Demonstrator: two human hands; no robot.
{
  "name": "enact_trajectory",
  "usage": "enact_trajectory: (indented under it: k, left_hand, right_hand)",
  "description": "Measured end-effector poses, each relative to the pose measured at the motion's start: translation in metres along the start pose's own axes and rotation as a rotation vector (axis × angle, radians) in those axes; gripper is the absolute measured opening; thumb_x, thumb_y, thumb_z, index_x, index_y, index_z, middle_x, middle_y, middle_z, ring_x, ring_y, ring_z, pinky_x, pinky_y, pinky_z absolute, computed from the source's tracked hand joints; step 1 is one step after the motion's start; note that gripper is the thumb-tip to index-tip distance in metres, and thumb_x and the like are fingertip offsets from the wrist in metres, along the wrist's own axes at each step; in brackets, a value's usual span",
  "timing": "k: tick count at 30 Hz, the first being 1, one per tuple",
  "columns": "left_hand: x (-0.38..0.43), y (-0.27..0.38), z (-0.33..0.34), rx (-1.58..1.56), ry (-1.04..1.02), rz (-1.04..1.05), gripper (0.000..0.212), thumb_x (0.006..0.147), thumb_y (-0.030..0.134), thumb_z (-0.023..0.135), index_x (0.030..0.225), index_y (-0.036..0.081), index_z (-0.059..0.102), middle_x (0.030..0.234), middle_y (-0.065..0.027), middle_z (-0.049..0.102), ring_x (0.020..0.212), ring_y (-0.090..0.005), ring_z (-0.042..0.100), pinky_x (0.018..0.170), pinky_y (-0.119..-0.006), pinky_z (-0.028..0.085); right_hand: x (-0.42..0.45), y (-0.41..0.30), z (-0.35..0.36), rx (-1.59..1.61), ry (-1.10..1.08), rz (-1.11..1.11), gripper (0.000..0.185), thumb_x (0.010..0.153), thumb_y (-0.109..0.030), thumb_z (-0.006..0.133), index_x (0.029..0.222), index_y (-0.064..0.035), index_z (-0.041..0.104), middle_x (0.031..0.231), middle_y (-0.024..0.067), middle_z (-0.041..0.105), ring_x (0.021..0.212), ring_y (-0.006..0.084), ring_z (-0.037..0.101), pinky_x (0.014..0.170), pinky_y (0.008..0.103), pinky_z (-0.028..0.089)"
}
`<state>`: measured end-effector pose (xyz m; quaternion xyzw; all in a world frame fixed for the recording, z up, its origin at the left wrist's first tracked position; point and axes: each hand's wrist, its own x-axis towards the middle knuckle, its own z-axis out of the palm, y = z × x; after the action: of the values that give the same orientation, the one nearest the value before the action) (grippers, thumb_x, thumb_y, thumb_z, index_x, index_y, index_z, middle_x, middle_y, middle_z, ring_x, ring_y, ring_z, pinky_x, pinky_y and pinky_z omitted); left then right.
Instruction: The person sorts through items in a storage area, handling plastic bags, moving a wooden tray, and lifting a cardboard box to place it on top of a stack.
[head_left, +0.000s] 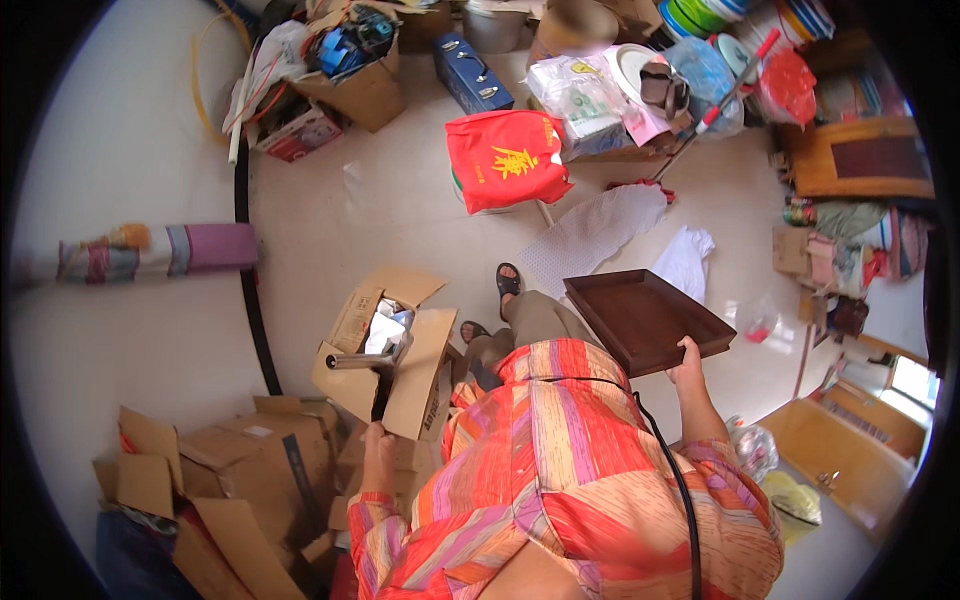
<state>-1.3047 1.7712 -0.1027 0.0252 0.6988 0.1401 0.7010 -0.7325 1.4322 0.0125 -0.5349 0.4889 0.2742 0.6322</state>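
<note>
My right hand (685, 361) grips the near right edge of an empty, dark brown rectangular tray (649, 322), tilted beside my body. On the left, my left hand (379, 439) is closed on a dark handle that rises into an open cardboard box (431, 352). A shiny metal tube (360, 361) lies across the box opening, by that handle; whether the two are joined I cannot tell. White paper or cloth (385, 331) and something bluish show inside the box. Its flaps stand spread outward.
A red bag (510, 161) and a blue metal toolbox (472, 75) stand ahead. Bubble wrap (592, 232), a white cloth (686, 259) and a mop (705, 124) are on the floor. Cardboard boxes (247, 465) crowd the lower left; a wooden cabinet door (825, 457) is at right.
</note>
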Motion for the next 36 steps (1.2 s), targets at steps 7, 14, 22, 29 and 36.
enact_trajectory:
  k: [7,14,22,29,36]
  left_hand:
    - [0.086,-0.093,-0.076,0.491,-0.236,0.327,0.023,0.085,0.007,0.039,0.102,0.003,0.054,0.095,-0.0102,0.060,0.080,-0.0245,0.061,0.066,-0.037,0.054]
    - [0.055,-0.108,-0.076,0.487,-0.092,0.340,0.025,0.075,0.010,0.051,0.095,-0.003,0.058,0.084,-0.0121,0.062,0.074,-0.0217,0.058,0.063,-0.034,0.047]
    - [-0.087,-0.085,0.001,0.544,0.022,0.409,0.021,0.077,0.006,0.049,0.093,-0.005,0.057,0.083,-0.0137,0.061,0.072,-0.0213,0.059,0.059,-0.032,0.048]
    - [-0.079,-0.112,0.003,-0.251,0.120,-0.036,0.025,0.081,0.003,0.038,0.098,-0.008,0.053,0.092,-0.0197,0.058,0.080,-0.0286,0.060,0.069,-0.038,0.052]
    - [-0.069,-0.163,0.003,-0.709,0.135,-0.178,0.030,0.083,0.008,0.035,0.106,-0.010,0.045,0.100,-0.0248,0.055,0.088,-0.0321,0.059,0.072,-0.043,0.053]
  right_hand:
    - [-0.098,0.004,0.020,-0.006,-0.271,-0.207,0.044,0.061,-0.008,0.052,0.105,-0.0030,0.050,0.108,0.0082,0.054,0.100,0.0262,0.052,0.091,0.0404,0.040]
    - [-0.058,0.014,0.114,0.061,-0.640,-0.196,0.028,0.063,-0.006,0.054,0.091,-0.0052,0.055,0.102,0.0074,0.057,0.101,0.0264,0.051,0.093,0.0413,0.037]
    - [0.078,0.087,0.311,0.088,-0.646,0.004,0.034,0.062,-0.010,0.055,0.095,-0.0051,0.053,0.097,0.0076,0.057,0.090,0.0266,0.052,0.084,0.0397,0.042]
    - [0.150,0.128,0.370,0.108,-0.659,-0.021,0.032,0.063,-0.008,0.054,0.094,-0.0032,0.053,0.097,0.0084,0.057,0.090,0.0266,0.053,0.085,0.0388,0.042]
    - [0.252,0.124,0.353,-0.024,-0.480,0.062,0.023,0.061,-0.008,0.054,0.084,-0.0053,0.052,0.090,0.0072,0.055,0.084,0.0254,0.051,0.082,0.0381,0.042]
